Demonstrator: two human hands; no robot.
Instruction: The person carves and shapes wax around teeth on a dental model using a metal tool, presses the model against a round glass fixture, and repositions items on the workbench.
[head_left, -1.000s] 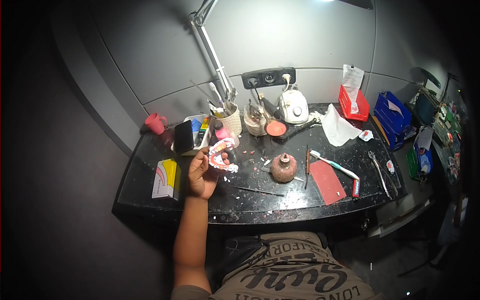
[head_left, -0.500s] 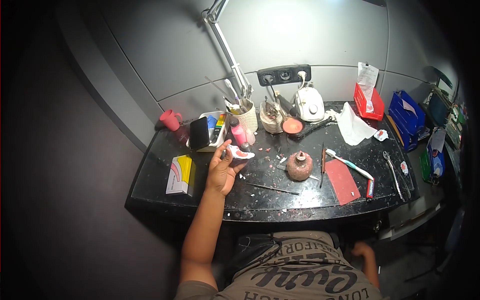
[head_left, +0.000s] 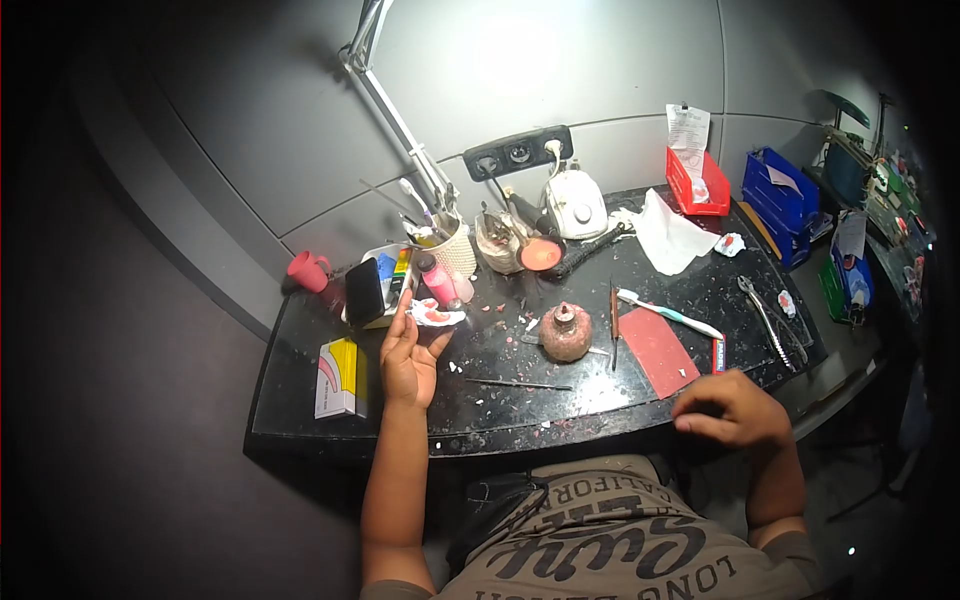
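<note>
My left hand (head_left: pixel 408 368) is raised over the left part of the black workbench, its fingers closed on a white plaster dental cast (head_left: pixel 437 314) with a red-pink patch on it. Just behind the cast stands a bottle of pink liquid (head_left: pixel 437 280). My right hand (head_left: pixel 738 410) hovers at the bench's front edge, fingers curled in, with nothing visible in it. Nearest to it lie a pink wax sheet (head_left: pixel 655 352), a small red-and-blue box (head_left: pixel 718 356) and a toothbrush (head_left: pixel 672 313). Left of the sheet are a thin carving tool (head_left: pixel 613 325) and a round pinkish burner (head_left: pixel 566 335).
A slim metal tool (head_left: pixel 518 384) lies near the front among scraps. At the back stand a tool cup (head_left: pixel 452 247), a white machine (head_left: pixel 577 205), tissue (head_left: pixel 672 235) and a red bin (head_left: pixel 697 190). A yellow-white box (head_left: pixel 340 378) and pink mug (head_left: pixel 308 270) sit left; pliers (head_left: pixel 768 325) lie right.
My right hand has risen from beside my body to the bench's front edge. My left hand still holds the dental cast. The view has shifted, so the bench appears further left.
</note>
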